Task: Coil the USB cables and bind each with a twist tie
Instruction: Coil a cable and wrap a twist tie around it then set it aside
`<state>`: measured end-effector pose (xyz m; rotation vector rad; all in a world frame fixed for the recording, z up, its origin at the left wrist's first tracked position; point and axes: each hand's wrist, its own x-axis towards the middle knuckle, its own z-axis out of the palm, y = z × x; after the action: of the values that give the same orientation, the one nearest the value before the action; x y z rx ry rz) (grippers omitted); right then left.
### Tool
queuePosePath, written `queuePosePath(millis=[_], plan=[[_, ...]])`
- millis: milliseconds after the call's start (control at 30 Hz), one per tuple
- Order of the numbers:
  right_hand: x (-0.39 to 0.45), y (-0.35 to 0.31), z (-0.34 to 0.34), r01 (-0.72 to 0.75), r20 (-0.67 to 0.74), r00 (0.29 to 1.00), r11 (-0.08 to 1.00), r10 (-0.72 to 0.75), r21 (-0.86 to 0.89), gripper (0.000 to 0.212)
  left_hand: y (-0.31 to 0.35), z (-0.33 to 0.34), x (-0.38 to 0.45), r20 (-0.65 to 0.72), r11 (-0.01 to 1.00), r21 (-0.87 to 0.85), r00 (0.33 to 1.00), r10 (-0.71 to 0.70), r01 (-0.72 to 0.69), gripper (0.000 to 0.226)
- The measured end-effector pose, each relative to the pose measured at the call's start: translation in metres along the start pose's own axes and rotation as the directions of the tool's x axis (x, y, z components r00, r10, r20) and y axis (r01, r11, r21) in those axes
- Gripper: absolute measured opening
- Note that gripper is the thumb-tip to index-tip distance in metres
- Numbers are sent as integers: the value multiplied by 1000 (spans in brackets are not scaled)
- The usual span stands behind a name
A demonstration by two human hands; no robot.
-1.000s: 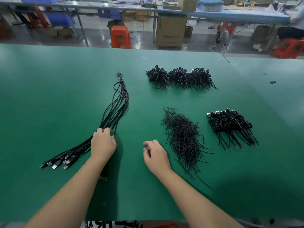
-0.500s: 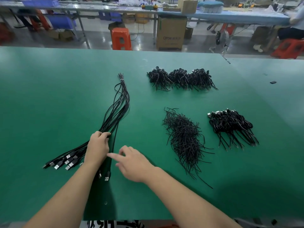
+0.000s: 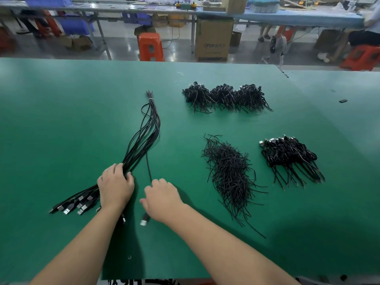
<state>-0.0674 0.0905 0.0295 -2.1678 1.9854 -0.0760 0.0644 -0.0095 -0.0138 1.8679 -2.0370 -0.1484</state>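
A long bundle of straight black USB cables [image 3: 144, 140] lies on the green table [image 3: 61, 120], tied at its far end, plugs fanned out at the near left. My left hand [image 3: 115, 187] presses down on the bundle near the plugs. My right hand [image 3: 162, 199] grips one single cable [image 3: 148, 167] that runs apart from the bundle; its silver plug [image 3: 144, 221] shows below the hand. A loose heap of black twist ties [image 3: 230, 173] lies to the right. Coiled, tied cables [image 3: 287, 155] sit further right.
Three more clumps of coiled cables [image 3: 224, 97] lie in a row at the back of the table. A small dark object [image 3: 343, 101] rests at the far right. Behind the table stand an orange stool [image 3: 151, 47] and a cardboard box [image 3: 213, 38].
My right hand moved left from the open table to the bundle, took one cable and has drawn it to the right, away from the rest. My left hand stayed on the bundle.
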Motion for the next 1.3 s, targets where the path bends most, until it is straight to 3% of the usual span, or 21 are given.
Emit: queuePosePath(millis=[67, 200, 300, 433, 500, 567, 633, 700, 833, 900, 1000, 1100, 1167, 1233, 1300], plan=[[2, 11, -4, -123, 12, 992, 992, 123, -6, 29, 1, -1, 0, 15, 1000, 25, 1000, 5, -5, 42], [2, 41, -17, -261, 69, 964, 961, 255, 95, 34, 1, -3, 1, 23, 999, 36, 1000, -8, 7, 40], [-3, 58, -30, -262, 193, 957, 932, 216, 253, 31, 2, -5, -1, 21, 1000, 26, 1000, -2, 2, 39], [-13, 72, -47, -281, 299, 944, 811, 139, 513, 27, 1, -5, -2, 7, 1000, 2, 1000, 5, -5, 39], [-19, 71, -55, -298, 304, 944, 724, 128, 622, 31, 1, -5, -2, 3, 1000, -9, 1000, 4, -4, 39], [-23, 70, -63, -288, 299, 952, 538, 69, 792, 33, 1, -4, -2, 3, 1000, -14, 1000, 1, -1, 38], [-28, 69, -71, -212, 233, 972, 314, -31, 926, 30, 1, -4, -2, 8, 1000, -10, 1000, 1, -1, 38], [-31, 67, -79, -101, 116, 991, 213, -61, 972, 28, 1, -4, -2, 15, 1000, -1, 1000, 1, -1, 38], [-32, 67, -92, 87, -104, 994, 277, 46, 957, 16, 1, -5, -2, 25, 1000, 7, 1000, 3, -3, 38], [-33, 69, -100, 151, -175, 982, 258, 70, 954, 22, 1, -6, -3, 28, 1000, 8, 1000, 3, -3, 38], [-35, 74, -108, 205, -241, 963, 257, 116, 944, 33, 2, -7, -3, 31, 1000, 8, 1000, 3, -4, 38], [-37, 81, -113, 242, -302, 930, 267, 212, 933, 24, 3, -8, -3, 32, 1000, 4, 999, 5, -5, 39], [-39, 85, -117, 260, -360, 887, 329, 291, 908, 17, 3, -8, -3, 31, 1000, 4, 1000, 3, -4, 39], [-39, 88, -121, 226, -349, 878, 358, 328, 906, 20, 3, -8, -4, 35, 1000, 5, 999, 3, -3, 39], [-40, 91, -125, 215, -289, 902, 247, 321, 945, 30, 3, -8, -4, 36, 1000, 5, 999, 3, -3, 39]])
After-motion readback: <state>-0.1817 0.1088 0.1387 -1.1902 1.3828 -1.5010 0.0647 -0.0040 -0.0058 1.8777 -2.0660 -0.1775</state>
